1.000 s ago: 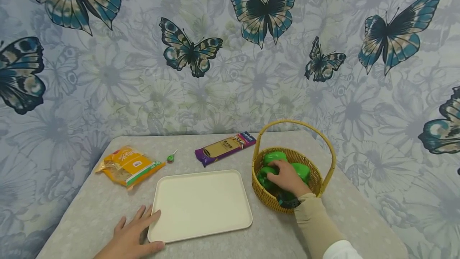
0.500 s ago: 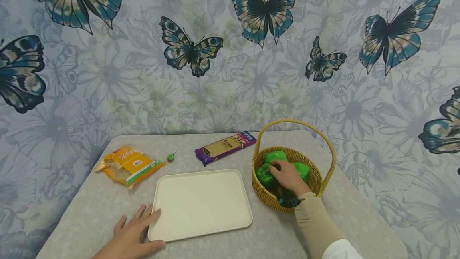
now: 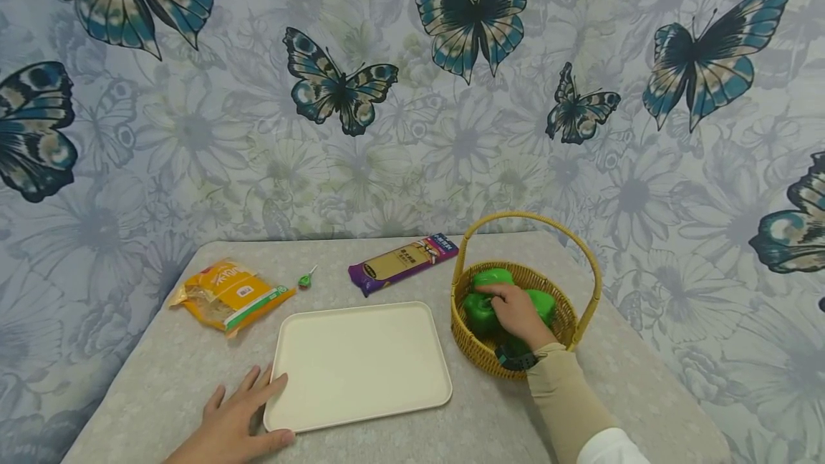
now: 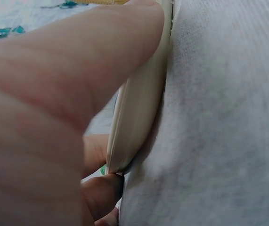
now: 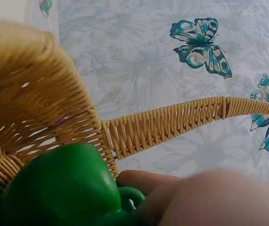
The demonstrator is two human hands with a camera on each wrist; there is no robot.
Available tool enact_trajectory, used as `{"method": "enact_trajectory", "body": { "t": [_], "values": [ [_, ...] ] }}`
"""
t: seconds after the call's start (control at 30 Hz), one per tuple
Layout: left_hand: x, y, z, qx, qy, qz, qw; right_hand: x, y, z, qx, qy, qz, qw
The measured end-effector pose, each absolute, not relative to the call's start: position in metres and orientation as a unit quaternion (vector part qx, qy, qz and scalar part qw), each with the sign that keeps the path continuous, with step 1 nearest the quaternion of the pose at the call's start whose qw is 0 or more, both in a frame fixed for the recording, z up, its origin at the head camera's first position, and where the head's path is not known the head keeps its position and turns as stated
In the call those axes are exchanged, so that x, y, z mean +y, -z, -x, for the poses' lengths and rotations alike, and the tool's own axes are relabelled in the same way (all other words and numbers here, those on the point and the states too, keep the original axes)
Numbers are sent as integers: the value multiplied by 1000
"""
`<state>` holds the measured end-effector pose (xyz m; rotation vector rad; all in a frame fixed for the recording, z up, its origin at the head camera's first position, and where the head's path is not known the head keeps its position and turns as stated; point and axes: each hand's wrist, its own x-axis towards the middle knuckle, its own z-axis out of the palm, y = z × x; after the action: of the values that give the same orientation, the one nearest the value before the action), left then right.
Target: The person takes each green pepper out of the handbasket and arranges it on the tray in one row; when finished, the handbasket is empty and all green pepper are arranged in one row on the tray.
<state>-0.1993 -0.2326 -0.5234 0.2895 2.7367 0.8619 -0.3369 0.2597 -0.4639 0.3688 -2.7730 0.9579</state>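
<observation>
Cream plastic is what the left hand (image 3: 235,424) meets first: it lies flat on the grey tabletop (image 3: 161,371) at the near-left corner of the tray (image 3: 357,364), fingers straight and spread, with the thumb along the tray's front edge and the fingertips against its left rim; the left wrist view shows a finger pressed right up to that rim. The tray lies flat in the middle of the tabletop. To its right, just beside it, stands a wicker basket (image 3: 473,346) with a tall arched handle. The right hand (image 3: 515,313) reaches down into the basket, its sleeve crossing the near rim, and its fingers curl round a green pepper (image 3: 480,310) on the basket's left side; the right wrist view shows the fingers at the pepper's stem. More green peppers lie under and beyond that hand inside the basket. Farther back, past the tray's far edge, a long purple packet (image 3: 402,263) lies slantwise, near the basket's handle. To the left of it a small green lollipop (image 3: 305,280) rests on the tabletop, and farther left a yellow bag (image 3: 232,296) lies flat. Behind the tabletop hangs a cloth (image 3: 412,127) printed with butterflies.
</observation>
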Motion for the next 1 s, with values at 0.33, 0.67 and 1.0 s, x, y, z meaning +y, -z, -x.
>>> {"method": "enact_trajectory", "body": {
  "t": [0.33, 0.67, 1.0],
  "values": [
    [-236, 526, 198, 939, -299, -105, 131, 257, 465, 332, -935, -321, -142, 59],
    [-238, 528, 199, 938, -302, -115, 122, 256, 465, 333, -937, -303, -157, 72],
    [-238, 527, 198, 937, -306, -108, 126, 255, 460, 327, -938, -308, -141, 66]
  ]
}}
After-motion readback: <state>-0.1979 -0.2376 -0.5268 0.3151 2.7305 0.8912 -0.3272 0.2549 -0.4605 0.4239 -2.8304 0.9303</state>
